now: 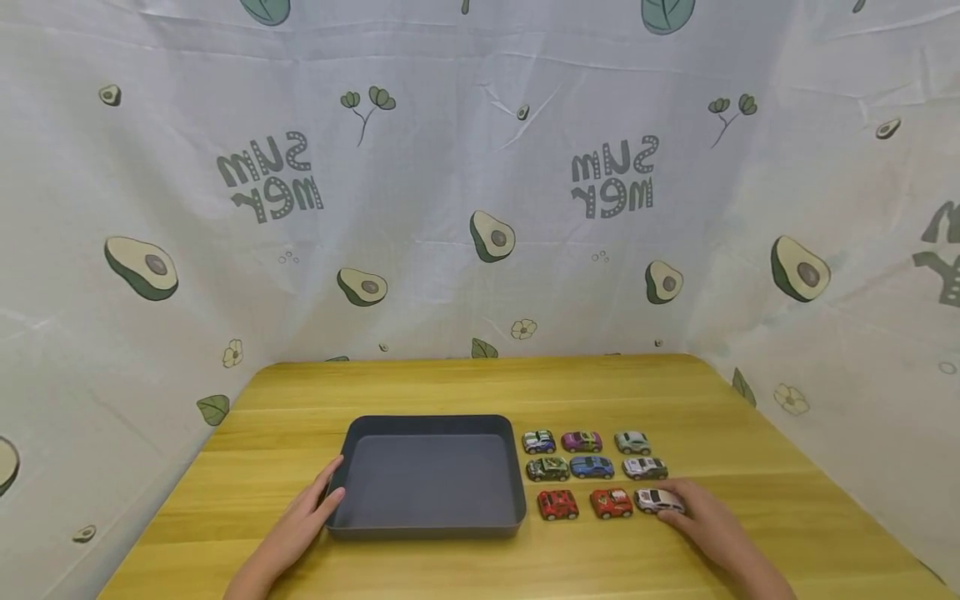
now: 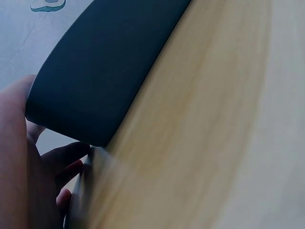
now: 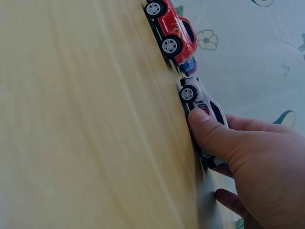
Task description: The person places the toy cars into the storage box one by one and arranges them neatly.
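Head view: white toy car (image 1: 651,499) is pinched by right hand (image 1: 705,521); grey tray (image 1: 427,487), left side, is touched by loosely spread left hand (image 1: 302,514).

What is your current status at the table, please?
Left hand against the tray's left side; right hand pinching nearest-row white car; two red cars between it and tray.
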`<act>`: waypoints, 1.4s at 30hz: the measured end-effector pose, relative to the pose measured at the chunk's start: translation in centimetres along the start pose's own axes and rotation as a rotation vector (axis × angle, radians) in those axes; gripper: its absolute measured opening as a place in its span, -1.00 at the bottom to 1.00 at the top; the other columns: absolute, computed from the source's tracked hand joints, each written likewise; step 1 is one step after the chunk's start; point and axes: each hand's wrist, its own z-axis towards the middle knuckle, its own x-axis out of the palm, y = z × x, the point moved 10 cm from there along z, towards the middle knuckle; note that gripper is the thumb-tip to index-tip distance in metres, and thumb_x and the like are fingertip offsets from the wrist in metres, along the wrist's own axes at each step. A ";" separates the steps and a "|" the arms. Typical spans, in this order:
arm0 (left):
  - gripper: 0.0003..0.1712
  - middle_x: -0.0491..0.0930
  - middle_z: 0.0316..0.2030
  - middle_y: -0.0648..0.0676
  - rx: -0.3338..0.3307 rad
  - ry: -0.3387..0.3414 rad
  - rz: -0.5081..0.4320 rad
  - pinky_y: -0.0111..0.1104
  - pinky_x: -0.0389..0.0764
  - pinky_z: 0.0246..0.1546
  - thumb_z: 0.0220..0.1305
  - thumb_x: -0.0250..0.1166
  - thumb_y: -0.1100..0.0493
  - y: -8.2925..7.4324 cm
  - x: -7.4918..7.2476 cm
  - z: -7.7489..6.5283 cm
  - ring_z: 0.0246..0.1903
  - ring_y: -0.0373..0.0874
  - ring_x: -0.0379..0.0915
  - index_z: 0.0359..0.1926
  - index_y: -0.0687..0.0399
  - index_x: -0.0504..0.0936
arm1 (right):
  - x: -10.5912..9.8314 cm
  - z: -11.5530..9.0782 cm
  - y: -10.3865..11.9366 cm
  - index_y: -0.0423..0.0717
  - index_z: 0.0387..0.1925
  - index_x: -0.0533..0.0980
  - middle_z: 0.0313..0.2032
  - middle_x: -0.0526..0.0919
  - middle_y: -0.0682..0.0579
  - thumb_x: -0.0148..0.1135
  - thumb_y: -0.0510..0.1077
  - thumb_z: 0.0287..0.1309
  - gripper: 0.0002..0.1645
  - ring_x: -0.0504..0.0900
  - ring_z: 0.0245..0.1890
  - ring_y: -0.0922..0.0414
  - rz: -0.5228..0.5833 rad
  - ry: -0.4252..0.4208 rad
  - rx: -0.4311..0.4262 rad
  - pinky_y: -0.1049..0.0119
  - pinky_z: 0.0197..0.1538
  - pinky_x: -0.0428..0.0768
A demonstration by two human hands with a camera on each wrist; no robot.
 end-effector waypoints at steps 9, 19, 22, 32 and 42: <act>-0.33 -0.01 0.37 0.31 -0.005 -0.006 0.005 0.24 0.12 0.15 0.36 -0.14 -0.17 0.1 -0.1 0.0 0.32 0.29 -0.05 0.41 -0.12 -0.04 | 0.0 -0.1 0.2 -0.28 -0.11 0.50 -0.15 0.58 -0.23 0.29 -0.13 -0.05 -0.56 0.54 -0.12 -0.19 0.039 0.005 0.011 -0.11 -0.05 0.46; -0.32 -0.02 0.37 0.29 -0.011 -0.006 0.005 0.24 0.12 0.15 0.35 -0.14 -0.19 0.1 -0.1 0.0 0.33 0.28 -0.05 0.41 -0.14 -0.04 | -0.5 0.0 0.3 -0.32 -0.10 0.51 -0.17 0.59 -0.24 0.26 -0.03 0.01 -0.51 0.56 -0.16 -0.10 0.053 -0.033 0.066 0.01 -0.13 0.51; -0.32 -0.02 0.37 0.29 -0.004 -0.007 0.001 0.23 0.12 0.15 0.35 -0.13 -0.18 0.0 -0.1 0.0 0.33 0.28 -0.05 0.41 -0.13 -0.04 | -0.7 0.0 0.5 -0.34 -0.08 0.50 -0.16 0.58 -0.26 0.25 0.01 0.03 -0.46 0.55 -0.16 -0.10 0.063 -0.018 0.093 0.01 -0.13 0.51; -0.33 -0.01 0.37 0.29 -0.006 -0.011 0.013 0.25 0.13 0.13 0.35 -0.13 -0.18 0.3 0.0 0.0 0.33 0.28 -0.05 0.40 -0.15 -0.03 | -1.2 0.6 2.9 -0.39 0.01 0.45 -0.08 0.53 -0.36 0.18 0.05 0.10 -0.38 0.49 -0.05 -0.27 0.083 0.007 0.085 -0.14 -0.03 0.45; -0.32 -0.01 0.37 0.29 -0.006 -0.013 0.012 0.25 0.14 0.13 0.35 -0.14 -0.19 0.2 0.0 0.0 0.32 0.28 -0.04 0.40 -0.16 -0.03 | -1.9 1.4 5.8 -0.29 -0.11 0.54 -0.20 0.61 -0.15 0.28 -0.05 0.00 -0.54 0.57 -0.19 -0.06 0.100 -0.078 0.020 0.02 -0.17 0.52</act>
